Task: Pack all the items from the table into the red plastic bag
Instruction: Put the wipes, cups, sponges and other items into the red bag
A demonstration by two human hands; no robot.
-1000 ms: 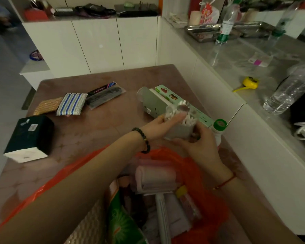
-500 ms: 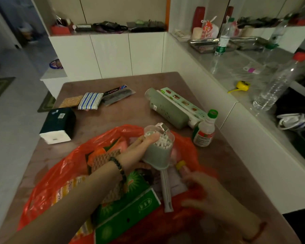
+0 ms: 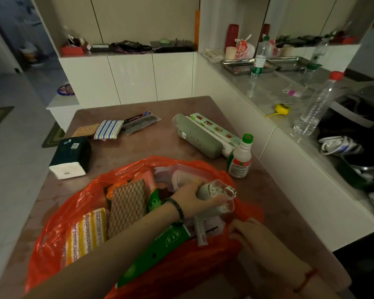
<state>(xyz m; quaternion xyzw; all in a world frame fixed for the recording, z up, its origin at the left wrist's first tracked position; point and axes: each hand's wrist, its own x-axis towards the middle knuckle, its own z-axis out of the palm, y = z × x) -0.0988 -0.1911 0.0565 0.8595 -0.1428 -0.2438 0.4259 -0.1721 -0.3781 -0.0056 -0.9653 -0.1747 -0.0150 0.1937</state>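
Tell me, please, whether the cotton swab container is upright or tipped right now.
Tipped: the cotton swab container lies sideways in the left hand, its clear end pointing right over the red bag.

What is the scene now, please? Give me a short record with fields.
left hand: left hand grips cotton swab container over the red plastic bag
right hand: right hand on the bag's near right edge
in bag: sponges, green box
on table: tissue pack, white bottle, green case, two cloths, dark packet

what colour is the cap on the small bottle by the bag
Green, on the white bottle; head view.
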